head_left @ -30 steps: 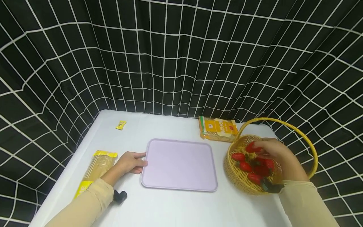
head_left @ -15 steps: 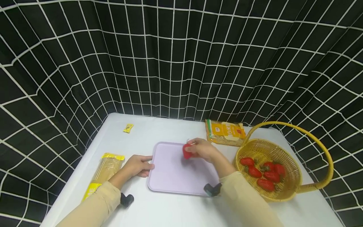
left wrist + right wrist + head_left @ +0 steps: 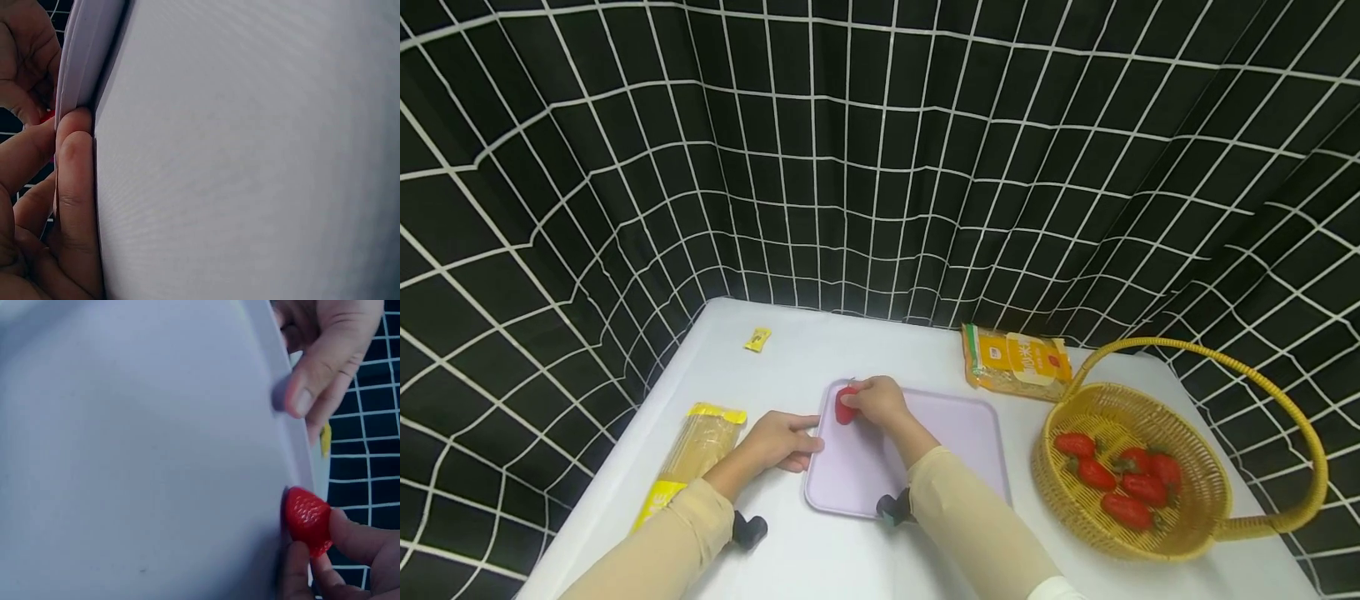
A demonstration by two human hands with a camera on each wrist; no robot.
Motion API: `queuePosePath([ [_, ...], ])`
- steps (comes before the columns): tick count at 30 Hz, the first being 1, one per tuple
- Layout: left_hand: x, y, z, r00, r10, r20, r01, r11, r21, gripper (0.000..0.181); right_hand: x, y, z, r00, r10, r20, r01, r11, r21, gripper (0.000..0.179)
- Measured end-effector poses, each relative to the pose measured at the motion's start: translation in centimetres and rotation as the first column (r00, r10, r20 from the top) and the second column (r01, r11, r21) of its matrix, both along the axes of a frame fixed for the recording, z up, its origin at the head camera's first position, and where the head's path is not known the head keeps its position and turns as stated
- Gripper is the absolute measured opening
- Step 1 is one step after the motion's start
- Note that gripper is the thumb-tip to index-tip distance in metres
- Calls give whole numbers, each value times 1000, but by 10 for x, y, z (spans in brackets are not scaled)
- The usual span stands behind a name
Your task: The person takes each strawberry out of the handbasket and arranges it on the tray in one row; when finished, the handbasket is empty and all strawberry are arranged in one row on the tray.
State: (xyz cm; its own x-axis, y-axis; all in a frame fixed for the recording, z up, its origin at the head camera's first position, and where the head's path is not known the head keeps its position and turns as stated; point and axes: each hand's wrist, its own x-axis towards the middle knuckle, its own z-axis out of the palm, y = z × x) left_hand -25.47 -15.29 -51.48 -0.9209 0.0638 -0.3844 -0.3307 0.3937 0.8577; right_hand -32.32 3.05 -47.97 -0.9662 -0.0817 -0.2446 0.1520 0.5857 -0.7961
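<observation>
A red strawberry is pinched between the thumb and fingers of my right hand, over the far left corner of the pale purple tray. The right wrist view shows the strawberry against the tray's rim. My left hand pinches the tray's left edge. In the left wrist view its fingers lie along the rim, with part of my right hand beyond. Several more strawberries lie in a yellow woven basket on the right.
A packet of noodles lies by my left forearm. A small yellow wrapped piece sits at the back left. An orange-labelled food bag lies behind the basket, whose tall handle arches up on the right. A black grid-patterned curtain surrounds the table.
My right hand has come out of the basket with a strawberry and moved left across the tray to its far left corner. My left hand has kept its hold on the tray's edge.
</observation>
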Motion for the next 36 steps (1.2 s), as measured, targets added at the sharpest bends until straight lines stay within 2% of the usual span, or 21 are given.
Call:
queuePosePath([
  [4, -1, 4, 2, 1000, -12, 7, 12, 1000, -6, 59, -1, 1, -1, 1000, -18, 2, 18, 1000, 18, 28],
  [10, -2, 11, 0, 999, -32, 7, 32, 999, 18, 59, -2, 5, -4, 998, -63, -2, 63, 998, -15, 24],
  [17, -4, 14, 3, 999, -28, 16, 28, 999, 18, 59, -2, 8, -3, 999, -26, -32, 26, 1000, -3, 30],
  [21, -7, 5, 11, 1000, -15, 18, 15, 1000, -16, 58, -3, 9, 9, 999, 1, -41, -3, 999, -47, 43],
  [25, -10, -1, 14, 999, -21, 27, 21, 999, -24, 61, 2, 36, 38, 997, 72, -6, -72, 989, -131, 52],
  [27, -11, -2, 13, 999, -22, 30, 22, 1000, -21, 62, 7, 63, 58, 985, 172, 15, -169, 976, -135, 50],
  [28, -11, -2, 12, 999, -20, 32, 21, 1000, -20, 62, 9, 79, 66, 971, 237, 25, -231, 963, -136, 49],
  [31, -10, -2, 10, 999, -14, 41, 15, 1000, -12, 62, 19, 130, 92, 913, 399, 81, -393, 916, -82, 44],
  [33, -9, -1, 8, 999, -11, 44, 11, 1000, -11, 61, 25, 163, 107, 882, 453, 127, -449, 891, -58, 42],
  [36, -7, -2, 6, 999, -15, 42, 15, 1000, -5, 61, 30, 210, 122, 867, 452, 208, -448, 891, -68, 41],
])
